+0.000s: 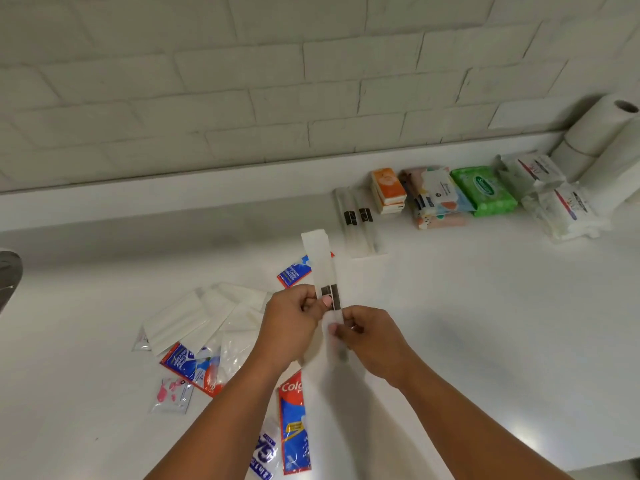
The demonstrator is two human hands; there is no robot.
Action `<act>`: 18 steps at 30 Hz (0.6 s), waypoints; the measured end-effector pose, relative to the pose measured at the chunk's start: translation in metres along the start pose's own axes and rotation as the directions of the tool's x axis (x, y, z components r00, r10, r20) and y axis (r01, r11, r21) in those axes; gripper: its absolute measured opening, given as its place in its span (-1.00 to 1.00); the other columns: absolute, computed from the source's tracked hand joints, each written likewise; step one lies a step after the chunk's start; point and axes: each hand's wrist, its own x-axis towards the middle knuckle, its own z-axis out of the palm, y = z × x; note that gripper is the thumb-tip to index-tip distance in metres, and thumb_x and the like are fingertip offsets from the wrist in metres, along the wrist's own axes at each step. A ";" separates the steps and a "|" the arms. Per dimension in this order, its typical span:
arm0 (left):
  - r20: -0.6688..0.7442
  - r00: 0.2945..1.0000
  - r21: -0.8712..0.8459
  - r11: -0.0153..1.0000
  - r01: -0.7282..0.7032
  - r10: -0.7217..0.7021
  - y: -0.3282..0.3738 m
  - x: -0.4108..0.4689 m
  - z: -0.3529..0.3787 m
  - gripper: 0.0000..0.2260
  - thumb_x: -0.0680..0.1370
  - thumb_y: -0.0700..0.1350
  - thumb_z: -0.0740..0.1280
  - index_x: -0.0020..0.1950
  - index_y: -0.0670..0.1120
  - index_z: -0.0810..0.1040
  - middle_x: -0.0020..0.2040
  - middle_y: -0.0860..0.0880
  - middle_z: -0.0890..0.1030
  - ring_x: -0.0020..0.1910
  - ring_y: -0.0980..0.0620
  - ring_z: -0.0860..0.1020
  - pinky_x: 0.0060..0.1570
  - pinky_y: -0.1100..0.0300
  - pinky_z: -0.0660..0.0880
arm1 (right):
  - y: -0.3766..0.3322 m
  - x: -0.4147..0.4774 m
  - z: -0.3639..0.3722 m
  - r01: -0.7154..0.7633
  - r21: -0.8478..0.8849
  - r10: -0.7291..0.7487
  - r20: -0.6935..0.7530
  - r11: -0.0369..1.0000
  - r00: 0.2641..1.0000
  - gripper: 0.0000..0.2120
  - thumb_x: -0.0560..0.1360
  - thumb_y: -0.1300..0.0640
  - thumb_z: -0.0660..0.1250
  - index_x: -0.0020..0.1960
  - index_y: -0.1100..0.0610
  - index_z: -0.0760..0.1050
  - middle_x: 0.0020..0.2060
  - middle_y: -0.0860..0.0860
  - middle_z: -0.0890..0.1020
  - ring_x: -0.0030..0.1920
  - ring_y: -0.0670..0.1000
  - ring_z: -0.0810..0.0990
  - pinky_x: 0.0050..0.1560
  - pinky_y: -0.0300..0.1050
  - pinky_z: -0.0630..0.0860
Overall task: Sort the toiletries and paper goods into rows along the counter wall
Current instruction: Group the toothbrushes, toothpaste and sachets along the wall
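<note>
Both hands hold one long white wrapped toothbrush packet (320, 258) with a black band, upright above the white counter (467, 323). My left hand (291, 317) pinches it at the band; my right hand (370, 337) grips its lower end. Two matching packets (356, 220) lie side by side near the wall. To their right sit an orange tissue pack (388, 190), pastel wipe packs (438, 197), a green wipes pack (485, 190) and white tissue packs (554, 199). Loose white sachets (201, 317) and toothpaste packets (294, 420) lie under my arms.
Paper towel rolls (602, 140) stand at the far right against the tiled wall (277, 81). A pink-printed sachet (171, 394) lies at the lower left. Part of a metal fixture (8, 275) shows at the left edge. The counter's front edge runs at the lower right.
</note>
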 end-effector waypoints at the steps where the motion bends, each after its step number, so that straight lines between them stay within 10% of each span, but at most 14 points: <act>1: -0.008 1.000 -0.019 1.000 0.001 -0.001 0.004 0.007 0.001 -0.83 0.55 -0.07 0.42 -0.21 -0.11 0.62 -0.37 -0.08 0.57 -0.36 0.02 0.48 -0.21 0.07 0.50 | 0.000 0.003 -0.005 0.003 0.021 -0.003 0.002 1.000 1.000 -0.88 0.52 0.07 0.41 -0.14 0.11 0.62 -0.30 -0.05 0.62 -0.31 -0.12 0.49 -0.15 -0.20 0.48; 10: -0.084 0.990 -0.124 0.985 -0.123 0.113 0.031 0.067 0.015 -0.91 0.58 -0.09 0.39 -0.06 0.01 0.69 -0.28 0.08 0.66 -0.29 0.18 0.55 -0.16 0.30 0.48 | -0.014 0.047 -0.042 -0.008 -0.009 0.007 -0.073 1.000 0.997 -0.76 0.50 0.23 0.30 -0.33 0.07 0.57 -0.46 -0.12 0.53 -0.47 -0.16 0.43 -0.35 -0.25 0.36; 18: -0.056 0.902 0.607 0.731 -0.310 0.429 -0.018 0.114 0.021 -0.85 0.57 -0.21 0.35 0.06 -0.09 0.70 0.01 -0.02 0.68 0.01 -0.08 0.52 -0.04 0.15 0.49 | -0.013 0.096 -0.058 -0.098 0.069 0.106 -0.115 0.993 0.988 -0.81 0.56 0.22 0.29 -0.19 0.24 0.61 -0.26 0.08 0.64 -0.35 0.06 0.61 -0.48 -0.18 0.45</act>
